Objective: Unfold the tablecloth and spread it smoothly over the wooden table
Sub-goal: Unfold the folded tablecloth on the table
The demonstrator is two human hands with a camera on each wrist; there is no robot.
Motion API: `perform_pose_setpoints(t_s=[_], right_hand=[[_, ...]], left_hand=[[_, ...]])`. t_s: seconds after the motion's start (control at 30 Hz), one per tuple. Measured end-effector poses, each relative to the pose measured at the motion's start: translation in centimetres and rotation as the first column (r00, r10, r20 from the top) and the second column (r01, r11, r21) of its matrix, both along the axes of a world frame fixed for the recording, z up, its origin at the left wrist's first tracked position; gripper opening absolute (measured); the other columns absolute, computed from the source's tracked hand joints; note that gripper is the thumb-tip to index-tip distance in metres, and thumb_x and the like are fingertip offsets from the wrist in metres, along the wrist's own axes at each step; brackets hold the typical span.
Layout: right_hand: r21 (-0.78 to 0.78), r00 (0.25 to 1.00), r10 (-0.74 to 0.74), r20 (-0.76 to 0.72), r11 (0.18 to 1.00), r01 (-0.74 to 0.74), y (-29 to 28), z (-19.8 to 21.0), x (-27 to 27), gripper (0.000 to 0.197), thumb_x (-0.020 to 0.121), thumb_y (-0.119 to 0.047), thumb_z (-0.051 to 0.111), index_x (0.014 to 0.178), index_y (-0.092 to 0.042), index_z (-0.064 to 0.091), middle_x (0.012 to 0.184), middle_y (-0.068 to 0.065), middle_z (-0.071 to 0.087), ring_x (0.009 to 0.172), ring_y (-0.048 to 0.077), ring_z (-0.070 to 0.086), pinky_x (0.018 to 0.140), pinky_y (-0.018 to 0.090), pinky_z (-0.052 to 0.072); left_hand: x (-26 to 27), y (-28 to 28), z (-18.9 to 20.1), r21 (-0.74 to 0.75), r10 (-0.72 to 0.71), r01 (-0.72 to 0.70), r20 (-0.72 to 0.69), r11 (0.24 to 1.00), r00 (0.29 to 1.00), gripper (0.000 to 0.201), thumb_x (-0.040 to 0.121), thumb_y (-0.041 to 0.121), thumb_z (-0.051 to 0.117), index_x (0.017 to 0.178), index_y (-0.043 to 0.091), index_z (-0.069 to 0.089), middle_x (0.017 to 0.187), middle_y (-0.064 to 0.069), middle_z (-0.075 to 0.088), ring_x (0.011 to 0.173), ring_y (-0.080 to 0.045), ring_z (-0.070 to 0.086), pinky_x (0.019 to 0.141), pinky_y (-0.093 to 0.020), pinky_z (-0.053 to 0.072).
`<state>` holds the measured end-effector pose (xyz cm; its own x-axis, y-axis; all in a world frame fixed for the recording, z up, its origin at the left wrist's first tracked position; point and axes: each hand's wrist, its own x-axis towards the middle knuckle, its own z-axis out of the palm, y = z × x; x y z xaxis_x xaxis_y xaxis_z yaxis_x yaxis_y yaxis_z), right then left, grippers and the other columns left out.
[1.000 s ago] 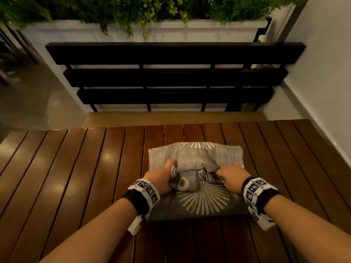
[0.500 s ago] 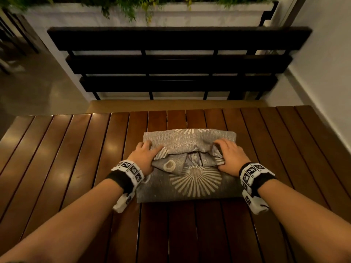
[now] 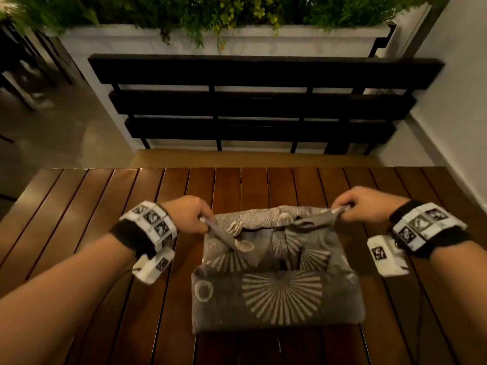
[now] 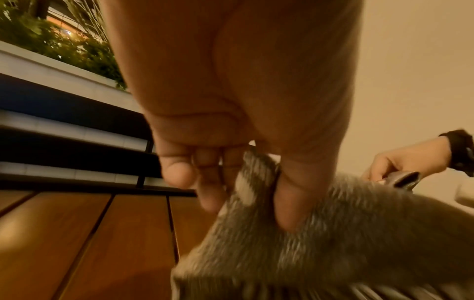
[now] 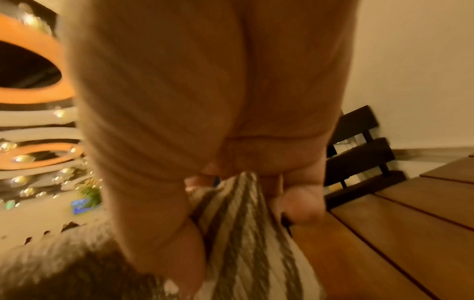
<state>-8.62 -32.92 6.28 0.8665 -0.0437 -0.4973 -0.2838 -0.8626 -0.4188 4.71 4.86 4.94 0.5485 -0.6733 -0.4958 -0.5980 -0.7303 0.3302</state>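
While the grey woven tablecloth with pale sunburst motifs (image 3: 279, 293) is lying mostly folded at lower centre of the head view, the person is pinching its top layer at two points. The left hand (image 3: 188, 214) is gripping the left corner between thumb and curled fingers (image 4: 205, 182), and the right hand (image 3: 366, 205) is gripping the right corner likewise; the right wrist view is blurred, so the exact finger placement there appears to be a thumb-and-forefinger pinch only. Both hands are raised above the brown slatted wooden table (image 3: 105, 233), stretching the top edge taut between them, with the lower folds resting on the slats. As a judgement, the task is at an early stage: one layer is being opened, several folds are remaining, and spreading and smoothing are not yet begun. A dark slatted bench (image 3: 263, 101) is standing beyond the table, at upper centre.
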Motion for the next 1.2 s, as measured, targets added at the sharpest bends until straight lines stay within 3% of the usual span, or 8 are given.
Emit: perform_pose_setpoints(t_s=[0.17,0.33,0.5,0.7,0.83,0.93,1.03,1.2], right_hand=[[-0.119,0.893,-0.203,0.402,0.955,0.271,-1.7,-1.9,4.7,0.012,0.085,-0.018,0.066,0.096,-0.015,0.072,0.089,0.007,0.068,0.088,0.025,0.064,0.074,0.026,0.042],[0.156,0.807,-0.471,0.356,0.882,0.445,-0.2,-6.4,5.8,0.042,0.087,-0.01,0.059,0.128,-0.015,0.053,0.106,0.009,0.065,0.098,0.026,0.06,0.088,0.034,0.045],[0.14,0.987,-0.146,0.063,0.981,0.136,2.0,-6.5,2.4,0.02,0.09,-0.024,0.063,0.109,-0.026,0.063,0.103,-0.004,0.063,0.103,0.02,0.061,0.081,0.025,0.043],[0.039,0.884,0.164,-0.438,0.986,-0.163,5.0,-6.2,-2.7,0.13,0.037,-0.076,0.076,0.147,-0.03,0.024,0.148,-0.004,0.036,0.131,0.02,0.04,0.107,0.038,0.039],[-0.06,0.8,0.229,-0.555,0.948,-0.313,7.6,-7.4,-4.4,0.141,0.047,-0.058,0.087,0.15,-0.031,-0.006,0.159,0.005,0.018,0.141,0.028,0.03,0.112,0.045,0.034],[-0.176,0.85,0.262,-0.456,0.91,-0.375,9.0,-8.2,-6.3,0.128,0.057,-0.038,0.087,0.15,-0.023,0.001,0.143,0.011,0.045,0.121,0.031,0.053,0.098,0.042,0.049],[-0.13,0.929,0.24,-0.283,0.95,-0.285,9.5,-8.7,-6.4,0.075,0.072,-0.026,0.075,0.133,-0.014,0.033,0.115,0.009,0.06,0.095,0.026,0.061,0.079,0.036,0.051],[-0.067,0.996,0.089,0.006,0.994,-0.088,8.5,-8.7,-5.6,0.022,0.08,-0.022,0.063,0.1,-0.02,0.056,0.1,0.003,0.066,0.093,0.023,0.062,0.08,0.036,0.05]], left_hand=[[6.3,-3.6,0.0,-0.12,0.331,-0.309,0.318,0.944,0.888,0.022,0.088,0.022,0.06,0.105,0.02,0.073,0.105,-0.005,0.071,0.091,-0.023,0.063,0.08,-0.03,0.048],[6.3,-5.1,-3.5,-0.321,0.662,-0.616,0.049,0.719,0.748,0.059,0.09,0.028,0.062,0.144,0.02,0.039,0.128,-0.012,0.061,0.111,-0.029,0.061,0.086,-0.033,0.048],[0.1,-3.8,-3.9,-0.191,0.361,-0.372,-0.089,0.908,0.928,0.042,0.087,0.044,0.063,0.125,0.03,0.051,0.119,0.005,0.06,0.092,-0.004,0.058,0.082,-0.026,0.05],[-8.3,-1.2,-6.3,0.163,-0.001,0.015,-0.082,0.987,0.997,0.115,0.047,0.077,0.071,0.144,0.029,0.031,0.139,0.005,0.041,0.124,-0.02,0.044,0.104,-0.041,0.042],[-10.3,-2.0,-7.5,0.239,-0.062,0.048,0.055,0.97,0.997,0.095,0.055,0.057,0.081,0.131,0.017,0.04,0.124,-0.003,0.056,0.11,-0.025,0.058,0.091,-0.038,0.05],[-11.5,-2.8,-8.1,0.286,-0.032,0.033,-0.008,0.958,0.999,0.065,0.071,0.035,0.077,0.126,0.013,0.05,0.12,-0.008,0.061,0.107,-0.027,0.06,0.086,-0.035,0.053],[-11.3,-3.4,-8.4,0.327,-0.064,0.069,-0.026,0.942,0.998,0.042,0.078,0.03,0.072,0.114,0.011,0.06,0.108,-0.008,0.065,0.101,-0.026,0.063,0.078,-0.032,0.052],[-9.3,-3.4,-7.2,0.24,-0.055,0.023,0.125,0.97,0.991,0.028,0.084,0.035,0.06,0.101,0.012,0.063,0.097,-0.008,0.064,0.094,-0.027,0.064,0.074,-0.033,0.051]])
